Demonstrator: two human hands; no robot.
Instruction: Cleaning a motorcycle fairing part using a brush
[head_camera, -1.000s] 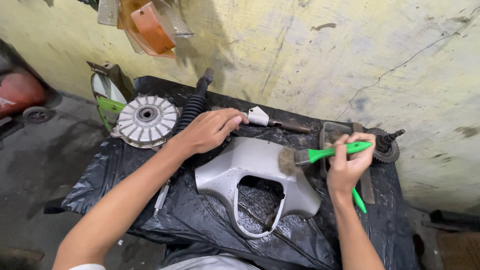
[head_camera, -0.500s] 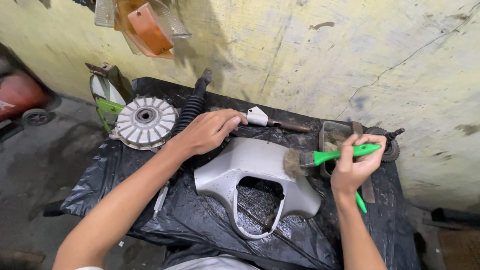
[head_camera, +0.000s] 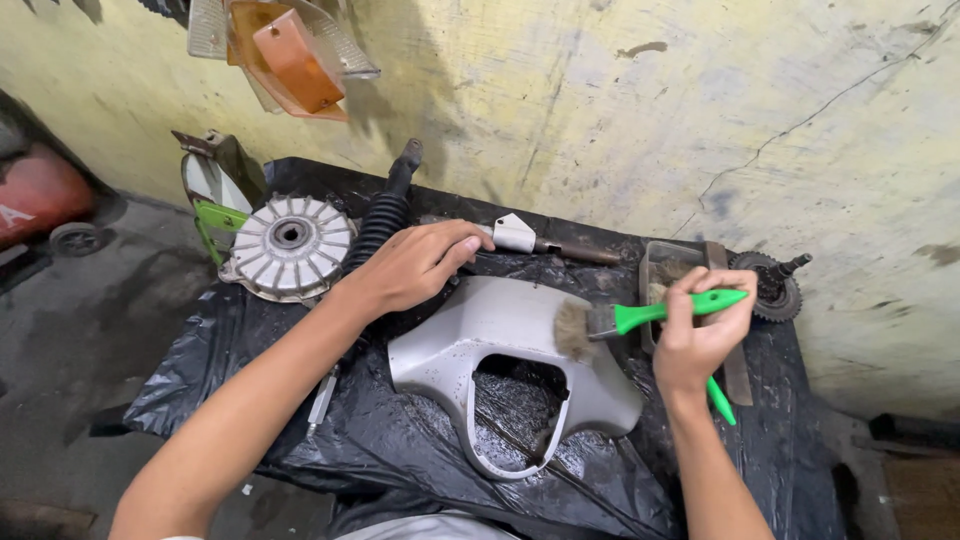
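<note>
1. Right hand (head_camera: 700, 335): fingers closed around the green plastic handle of a flat paintbrush with grey-brown bristles (head_camera: 640, 318); the bristle tip rests on the upper right face of the grey moulded plastic cover with a U-shaped cutout (head_camera: 500, 345)
2. Left hand (head_camera: 415, 265): palm down, fingers spread and pressed on the upper left edge of the cover, bracing it; it grips nothing
3. The cover lies flat near the middle of the crinkled black plastic sheet (head_camera: 250, 370) that drapes the work surface, with its cutout toward the person
4. Risk of slip: the sheet looks wet and glossy, so a firm sideways stroke could push the cover across it if the bracing hand eases off
5. Risk of spill: a small dark rectangular tray (head_camera: 665, 270) sits just behind the brush hand, against the wall side; an elbow or the handle end swinging back could tip it
6. Risk of snagging: a second green-handled tool (head_camera: 722, 400) lies partly under the right wrist, and the wrist could drag it off the edge
7. Nearby parts that could be knocked: a round finned silver metal hub (head_camera: 290, 245) and a black ribbed rubber boot (head_camera: 385, 215) just left of the bracing hand, and a dark toothed gear on a shaft (head_camera: 775, 285) at the far right
8. Loose bristles or grit may stay in the cutout rim, which the brush reaches poorly
</note>
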